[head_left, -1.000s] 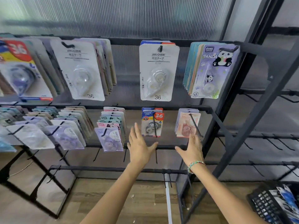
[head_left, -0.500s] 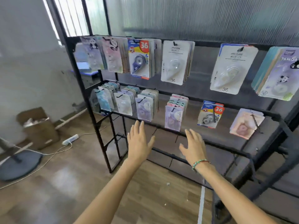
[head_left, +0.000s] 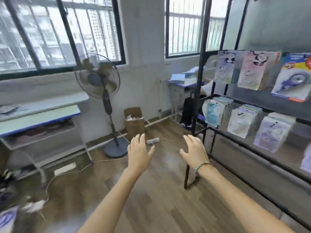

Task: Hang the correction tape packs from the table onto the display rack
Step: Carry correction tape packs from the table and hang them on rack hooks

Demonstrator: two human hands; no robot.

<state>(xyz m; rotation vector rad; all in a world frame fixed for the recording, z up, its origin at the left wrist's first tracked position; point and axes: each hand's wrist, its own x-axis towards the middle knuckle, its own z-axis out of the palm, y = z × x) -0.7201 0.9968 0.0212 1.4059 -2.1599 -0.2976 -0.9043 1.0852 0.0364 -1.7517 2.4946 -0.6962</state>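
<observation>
Holding both hands out empty — left hand (head_left: 138, 152) and right hand (head_left: 195, 153) spread wide, fingers apart, gripping nothing, since I judge a fresh pick comes next. Display rack (head_left: 200, 84) sits at 3 o'clock with correction tape packs (head_left: 250, 71) on its hooks. Table (head_left: 40, 113) at 9 o'clock — any packs on it are too blurred to tell. Fan (head_left: 97, 78) stands at 11.

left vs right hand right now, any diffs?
The bare left hand wears nothing on its wrist; the right hand has a green beaded bracelet on its wrist. The left hand is out over the brown wooden floor; the right is closer to the black metal display rack. Both are open, fingers spread, palms down, holding nothing.
</observation>
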